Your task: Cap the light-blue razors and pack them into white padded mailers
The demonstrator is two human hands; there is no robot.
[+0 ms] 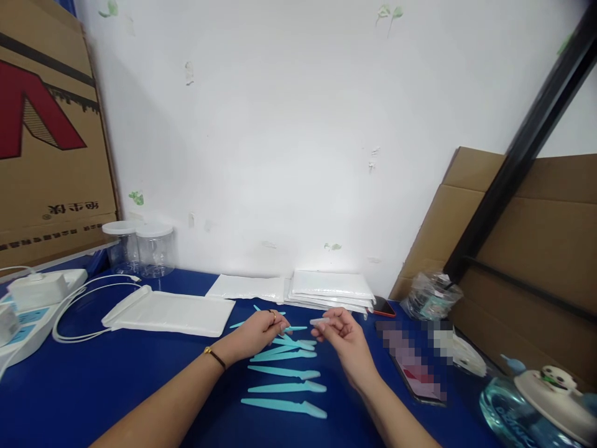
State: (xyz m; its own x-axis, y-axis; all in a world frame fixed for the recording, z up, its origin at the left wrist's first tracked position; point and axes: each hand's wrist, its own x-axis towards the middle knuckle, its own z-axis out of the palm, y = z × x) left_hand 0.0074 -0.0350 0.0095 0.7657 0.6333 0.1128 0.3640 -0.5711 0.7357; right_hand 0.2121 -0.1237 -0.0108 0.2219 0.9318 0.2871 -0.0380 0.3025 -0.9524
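Nearest to me: two bare forearms [172, 398], entering from the bottom edge; at lower right, a translucent blue bottle with a cream lid [501, 410].

Item: left hand [261, 330], a dark bracelet with a gold bead [215, 356] at its wrist. Thumb and fingers are closed on a slim turquoise razor-like tool [297, 328], its exposed end pointing right.

Item: right hand [345, 339], thumb and fingertips pinched on a small whitish translucent cap [319, 322]. Cap and tool are apart, end facing end, just beside each other.

Item: row of similar turquoise tools [285, 387] on a blue tabletop [116, 373], pale ends rightward. The nearest three lie separate; those by the left hand overlap; others show beyond it.

Item: stacked white packets [331, 283], by the wall.

Item: flat white pouch [177, 312], left.

Handling, by my estimate: light, fairly stiff, probably smooth plastic that could slip. I would hold the tapered handle, avoid the possibly sharp end, and spare the narrow neck any bending. Cap: tiny, easily dropped, best pinched by its sides.
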